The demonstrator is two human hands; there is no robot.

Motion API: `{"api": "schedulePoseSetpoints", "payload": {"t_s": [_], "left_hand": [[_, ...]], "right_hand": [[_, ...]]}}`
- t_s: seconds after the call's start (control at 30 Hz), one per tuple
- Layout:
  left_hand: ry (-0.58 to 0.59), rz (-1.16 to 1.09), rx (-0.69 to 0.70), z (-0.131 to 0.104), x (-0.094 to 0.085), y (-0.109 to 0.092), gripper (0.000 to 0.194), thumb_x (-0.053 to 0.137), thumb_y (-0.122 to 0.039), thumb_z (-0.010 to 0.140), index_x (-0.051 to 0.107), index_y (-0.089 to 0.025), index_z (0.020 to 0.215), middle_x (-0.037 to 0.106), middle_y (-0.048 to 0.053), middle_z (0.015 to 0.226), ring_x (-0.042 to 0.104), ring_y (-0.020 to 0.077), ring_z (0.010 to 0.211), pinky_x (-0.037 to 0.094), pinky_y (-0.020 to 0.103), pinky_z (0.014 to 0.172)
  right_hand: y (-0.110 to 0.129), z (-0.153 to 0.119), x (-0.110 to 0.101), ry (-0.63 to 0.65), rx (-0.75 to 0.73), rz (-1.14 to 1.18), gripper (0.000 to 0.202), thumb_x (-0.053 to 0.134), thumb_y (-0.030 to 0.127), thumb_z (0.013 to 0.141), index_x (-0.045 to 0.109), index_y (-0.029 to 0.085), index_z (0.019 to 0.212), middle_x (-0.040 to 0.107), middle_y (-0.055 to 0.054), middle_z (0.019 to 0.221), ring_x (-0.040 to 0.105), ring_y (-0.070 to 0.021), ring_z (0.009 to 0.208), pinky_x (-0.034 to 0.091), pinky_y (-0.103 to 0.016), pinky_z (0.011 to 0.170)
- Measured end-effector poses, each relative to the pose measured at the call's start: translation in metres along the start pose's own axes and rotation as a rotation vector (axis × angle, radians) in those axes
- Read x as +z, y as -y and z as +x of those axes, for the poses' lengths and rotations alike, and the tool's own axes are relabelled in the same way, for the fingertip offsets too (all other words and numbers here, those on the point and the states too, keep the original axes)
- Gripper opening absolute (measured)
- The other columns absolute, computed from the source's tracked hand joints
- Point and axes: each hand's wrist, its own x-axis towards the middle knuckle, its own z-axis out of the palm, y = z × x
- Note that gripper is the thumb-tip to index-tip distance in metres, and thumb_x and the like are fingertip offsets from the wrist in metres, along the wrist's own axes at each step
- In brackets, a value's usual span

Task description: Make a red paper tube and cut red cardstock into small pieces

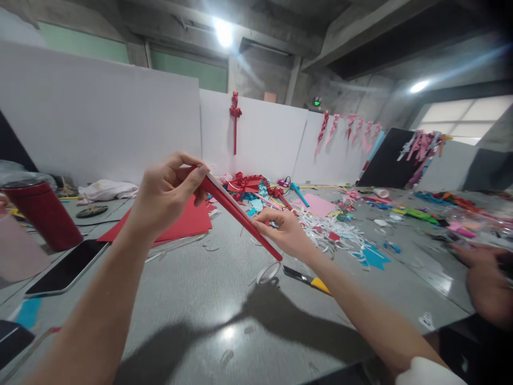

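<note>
A long, narrow red strip [240,216] with a white band along its upper edge slants down to the right above the grey table. Its upper end is pinched between thumb and fingers of my left hand [172,187]. My right hand [282,230] pinches the white band lower down, near the strip's middle. Below the strip's low end, a thin white curl [267,272] lies on the table. A cutter knife [306,278] with a yellow handle rests beside it, partly behind my right forearm. Red sheets [186,220] lie behind my left hand.
On the left are a black phone [66,267], a red tumbler [44,216] and a pink container [20,248]. White paper scraps [332,232] and a blue paper piece [374,256] lie right of centre. Another person's hand [481,267] is at the right edge. White panels [256,128] stand behind.
</note>
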Motion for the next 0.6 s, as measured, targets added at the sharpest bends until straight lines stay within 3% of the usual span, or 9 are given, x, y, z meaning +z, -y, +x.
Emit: {"api": "schedulePoseSetpoints", "payload": {"t_s": [0.4,0.6], "left_hand": [[-0.003,-0.004,-0.009,0.000,-0.003,-0.001,0.017,0.073,-0.031,0.095,0.065,-0.017,0.092,0.072,0.000,0.074,0.059,0.0089,0.051,0.049,0.026,0.052],[-0.040,0.012,-0.019,0.001,-0.013,0.002,0.020,0.076,-0.034,0.094,0.065,-0.018,0.092,0.072,0.000,0.071,0.058,0.0096,0.051,0.048,0.027,0.051]], "right_hand": [[-0.010,-0.012,-0.005,0.021,0.092,0.012,0.027,0.068,0.047,0.096,0.079,0.022,0.102,0.079,-0.004,0.098,0.071,-0.0201,0.092,0.053,-0.032,0.082],[-0.028,-0.026,-0.011,0.127,0.121,-0.039,0.031,0.064,0.048,0.098,0.078,0.021,0.102,0.078,-0.004,0.100,0.069,-0.0203,0.094,0.051,-0.032,0.087]]}}
